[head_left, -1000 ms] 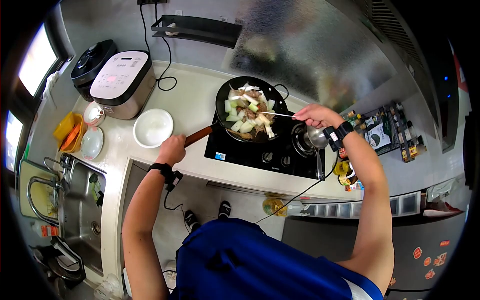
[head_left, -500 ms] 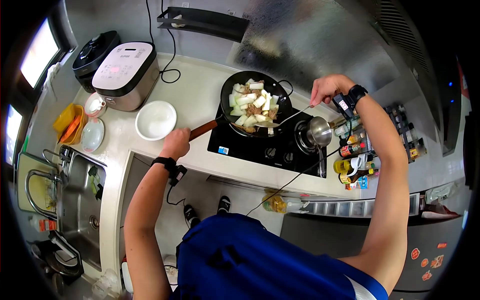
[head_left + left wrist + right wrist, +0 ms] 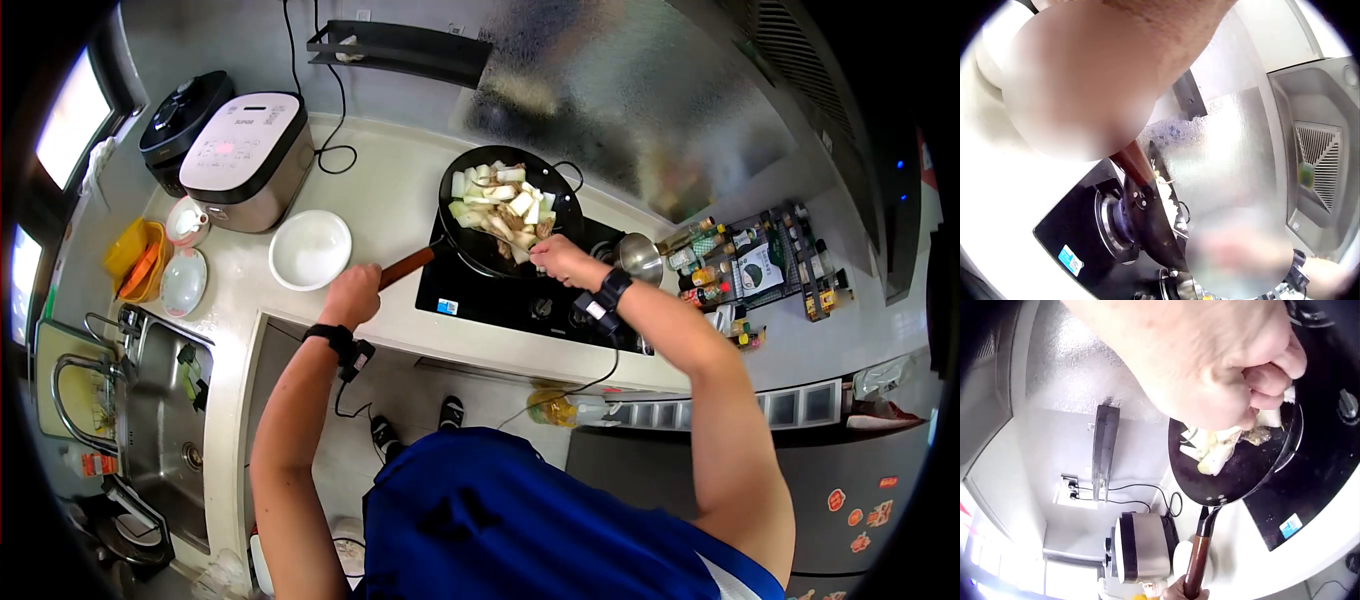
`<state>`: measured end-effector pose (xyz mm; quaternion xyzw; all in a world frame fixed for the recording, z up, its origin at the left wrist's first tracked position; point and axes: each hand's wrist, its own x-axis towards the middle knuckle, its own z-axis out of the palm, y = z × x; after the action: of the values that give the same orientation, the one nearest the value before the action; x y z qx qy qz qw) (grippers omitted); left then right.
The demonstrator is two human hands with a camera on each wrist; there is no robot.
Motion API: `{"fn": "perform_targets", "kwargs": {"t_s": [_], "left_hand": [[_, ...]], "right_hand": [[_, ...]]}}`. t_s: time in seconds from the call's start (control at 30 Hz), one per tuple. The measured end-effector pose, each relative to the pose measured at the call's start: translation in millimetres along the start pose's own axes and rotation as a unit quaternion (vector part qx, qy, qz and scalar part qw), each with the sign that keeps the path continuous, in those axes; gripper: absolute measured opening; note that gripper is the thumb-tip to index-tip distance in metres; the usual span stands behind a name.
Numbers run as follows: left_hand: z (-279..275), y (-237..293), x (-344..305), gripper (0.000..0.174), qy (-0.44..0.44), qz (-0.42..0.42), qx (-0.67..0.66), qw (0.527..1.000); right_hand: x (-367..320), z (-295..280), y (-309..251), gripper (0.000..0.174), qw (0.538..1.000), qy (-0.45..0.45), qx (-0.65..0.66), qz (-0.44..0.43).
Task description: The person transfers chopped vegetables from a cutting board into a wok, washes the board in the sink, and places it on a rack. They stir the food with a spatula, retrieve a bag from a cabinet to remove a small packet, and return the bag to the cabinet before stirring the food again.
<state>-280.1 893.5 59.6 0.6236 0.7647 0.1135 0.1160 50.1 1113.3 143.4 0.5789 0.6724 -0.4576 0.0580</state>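
My left hand (image 3: 353,296) grips the brown wooden handle (image 3: 407,268) of a black wok (image 3: 567,212) on the stove. Pale white-green vegetable chunks (image 3: 490,187) and browned meat pieces fill the wok. At its near right rim, my right hand (image 3: 565,262) holds a thin-handled metal spatula (image 3: 521,245), its head down among the food. In the right wrist view, curled fingers (image 3: 1266,384) hide most of the tool. Blur covers both hands in the left wrist view, where the wok handle (image 3: 1135,164) emerges below the nearer one.
A white bowl (image 3: 311,250) stands left of the wok, before a rice cooker (image 3: 247,160). Right of the wok, a metal ladle (image 3: 640,258) lies by the second burner, near bottles and a seasoning rack (image 3: 765,265). The sink (image 3: 170,440) is far left.
My right hand moved right, away from the wok with the spatula, then came back left and down to its near rim. The food has shifted. My left hand keeps hold of the handle.
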Motion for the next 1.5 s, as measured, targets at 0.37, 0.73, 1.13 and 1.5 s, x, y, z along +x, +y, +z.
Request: {"fn": "perform_targets", "kwargs": {"t_s": [0.37, 0.73, 1.13, 1.5], "left_hand": [[4.9, -0.2, 0.1, 0.015, 0.0, 0.003, 0.009, 1.0], [-2.1, 4.1, 0.2, 0.016, -0.025, -0.014, 0.018, 0.999], [3.7, -2.7, 6.6, 0.013, -0.004, -0.012, 0.039, 0.999], [5.2, -3.2, 2.5, 0.015, -0.002, -0.016, 0.027, 1.0]], "right_hand": [[-37.2, -37.6, 37.1, 0.024, 0.924, -0.123, 0.355, 0.066], [-114.9, -128.4, 47.1, 0.036, 0.942, -0.174, 0.284, 0.033], [-110.1, -165.2, -98.4, 0.026, 0.793, 0.122, -0.596, -0.026], [45.9, -149.4, 38.1, 0.022, 0.848, 0.172, -0.473, -0.163]]}}
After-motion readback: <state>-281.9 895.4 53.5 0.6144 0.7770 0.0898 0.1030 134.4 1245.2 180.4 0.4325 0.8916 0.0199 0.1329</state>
